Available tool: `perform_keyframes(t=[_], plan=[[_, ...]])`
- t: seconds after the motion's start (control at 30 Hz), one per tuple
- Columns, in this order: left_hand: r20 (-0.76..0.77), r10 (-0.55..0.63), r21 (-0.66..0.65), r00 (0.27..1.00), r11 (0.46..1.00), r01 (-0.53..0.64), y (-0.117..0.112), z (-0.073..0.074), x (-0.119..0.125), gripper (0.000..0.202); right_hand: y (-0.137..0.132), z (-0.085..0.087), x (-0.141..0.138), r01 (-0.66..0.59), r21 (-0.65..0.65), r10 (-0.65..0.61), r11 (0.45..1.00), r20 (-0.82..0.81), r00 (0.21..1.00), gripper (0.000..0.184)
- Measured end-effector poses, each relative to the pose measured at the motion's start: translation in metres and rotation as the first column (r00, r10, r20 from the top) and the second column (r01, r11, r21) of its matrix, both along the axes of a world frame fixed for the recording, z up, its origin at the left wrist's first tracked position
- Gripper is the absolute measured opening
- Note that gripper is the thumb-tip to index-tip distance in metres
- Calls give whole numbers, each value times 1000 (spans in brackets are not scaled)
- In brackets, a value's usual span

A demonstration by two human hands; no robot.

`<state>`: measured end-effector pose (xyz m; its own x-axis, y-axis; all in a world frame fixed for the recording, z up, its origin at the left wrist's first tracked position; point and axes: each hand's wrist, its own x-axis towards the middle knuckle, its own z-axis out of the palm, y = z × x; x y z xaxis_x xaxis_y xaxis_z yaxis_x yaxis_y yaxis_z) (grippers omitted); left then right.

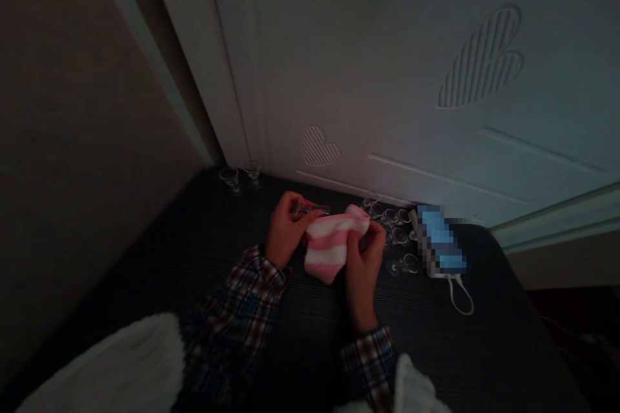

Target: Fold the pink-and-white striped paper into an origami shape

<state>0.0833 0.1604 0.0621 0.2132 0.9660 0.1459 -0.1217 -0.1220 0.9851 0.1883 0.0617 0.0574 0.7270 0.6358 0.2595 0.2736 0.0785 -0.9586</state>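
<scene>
My left hand (285, 232) is closed around a small clear glass (317, 210), which lies sideways in its fingers with the rim end partly hidden. A soft pink-and-white striped cloth (327, 242) hangs just below and beside the glass. My right hand (363, 261) pinches the cloth near its right end, and the left fingertips meet its left edge. Right beside my right hand stand several small clear glasses (390, 216) in a cluster. One more glass (404, 264) is tipped over in front of them.
Two small stemmed glasses (252, 173) stand at the back left of the dark table (194, 239). On the right is a lit, blurred phone (440, 242) with a white cable (462, 303). A pale panel with raised hearts (320, 147) rises behind the table.
</scene>
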Motion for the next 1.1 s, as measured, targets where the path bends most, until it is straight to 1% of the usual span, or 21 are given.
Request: perform_keyframes(t=[0.1, 0.13, 0.2, 0.23, 0.3, 0.33, 0.37, 0.4, 0.47, 0.53, 0.63, 0.7, 0.73, 0.8, 0.87, 0.9, 0.93, 1.0, 1.1], plan=[[7, 33, 11, 999, 999, -33, 2, 0, -1, 34, -3, 6, 1, 73, 22, -75, 997, 157, 985, 32], [14, 40, 11, 999, 999, -40, 2, 0, -1, 34, -6, 9, 0, 95, 44, -103, 994, 223, 969, 32], [37, 40, -3, 998, 999, -40, 3, 0, -1, 34, -11, 15, -2, 104, 85, -129, 991, 375, 918, 27], [53, 35, -19, 998, 999, -34, 3, 1, -1, 34, -13, 18, -4, 79, 87, -111, 993, 470, 876, 22], [86, 28, -52, 996, 998, -24, 2, 2, 0, 36, -16, 20, -9, 6, 14, -14, 1000, 631, 775, 12], [98, 28, -67, 995, 998, -21, 1, 2, 1, 37, -17, 21, -12, -25, -49, 52, 998, 677, 734, 9], [108, 28, -79, 994, 997, -20, 0, 3, 2, 37, -16, 21, -15, -48, -119, 118, 992, 695, 710, 9], [118, 27, -90, 993, 996, -17, -1, 4, 2, 37, -14, 20, -18, -55, -173, 162, 983, 699, 697, 14], [138, 21, -113, 990, 994, -6, -2, 6, 3, 38, -9, 19, -22, -44, -246, 206, 968, 686, 698, 25], [158, 24, -126, 987, 992, -4, -4, 8, 3, 37, -5, 17, -23, -27, -285, 219, 958, 670, 709, 30], [186, 32, -135, 982, 991, -7, -6, 10, 3, 36, -2, 14, -22, -33, -314, 242, 949, 656, 715, 18], [205, 34, -141, 978, 990, -5, -6, 11, 3, 35, -2, 13, -20, -57, -315, 254, 947, 630, 734, 11], [216, 29, -142, 976, 990, 2, -6, 11, 3, 35, -3, 12, -18, -67, -299, 243, 952, 602, 760, 11], [242, 8, -143, 970, 989, 28, -6, 10, 2, 33, -4, 11, -14, -79, -238, 192, 968, 500, 844, 15], [281, -42, -140, 959, 987, 84, -5, 9, 1, 31, -5, 9, -10, -59, -163, 112, 985, 338, 935, 20], [301, -74, -139, 951, 983, 120, -5, 8, 1, 30, -6, 8, -9, -41, -133, 73, 990, 248, 966, 21], [317, -107, -141, 942, 977, 158, -6, 8, 0, 30, -6, 7, -7, -19, -106, 36, 994, 166, 985, 22], [323, -189, -152, 927, 957, 248, -8, 7, 1, 30, -5, 5, -6, 36, -42, -34, 998, 45, 998, 22], [295, -327, -157, 898, 910, 384, -12, 8, 2, 34, -4, 4, -6, 92, 62, -89, 994, -50, 995, 21]])
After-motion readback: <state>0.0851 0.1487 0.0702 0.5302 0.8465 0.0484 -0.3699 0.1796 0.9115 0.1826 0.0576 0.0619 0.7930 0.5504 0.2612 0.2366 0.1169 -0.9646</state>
